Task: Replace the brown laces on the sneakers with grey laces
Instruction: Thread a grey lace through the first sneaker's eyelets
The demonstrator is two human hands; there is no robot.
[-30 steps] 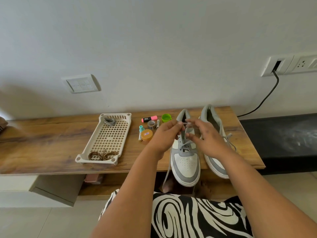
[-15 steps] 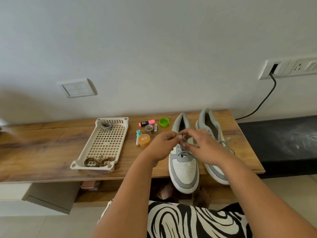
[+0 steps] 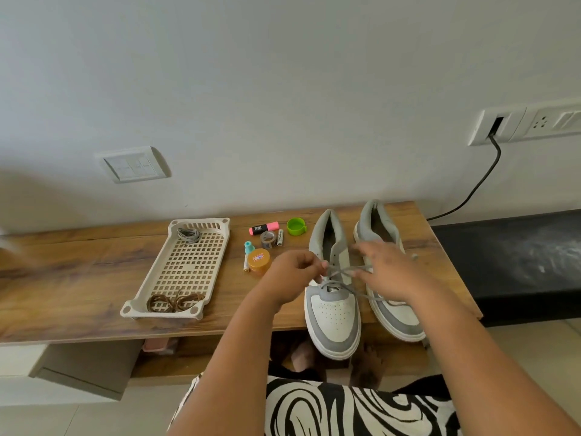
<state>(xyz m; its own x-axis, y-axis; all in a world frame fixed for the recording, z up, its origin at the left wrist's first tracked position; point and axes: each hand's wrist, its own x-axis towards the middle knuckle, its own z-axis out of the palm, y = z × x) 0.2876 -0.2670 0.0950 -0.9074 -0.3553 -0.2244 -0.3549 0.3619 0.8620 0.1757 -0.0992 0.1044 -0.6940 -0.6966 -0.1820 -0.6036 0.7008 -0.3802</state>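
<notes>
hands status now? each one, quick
Left hand: pinching one end of the grey lace over the left sneaker.
Right hand: on the other lace end; fingers blurred, so grip cannot be told.

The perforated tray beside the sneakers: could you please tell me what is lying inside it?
Inside the perforated tray, a coiled grey lace lies at the far end and bundled brown laces at the near end. Nothing covers either.
</notes>
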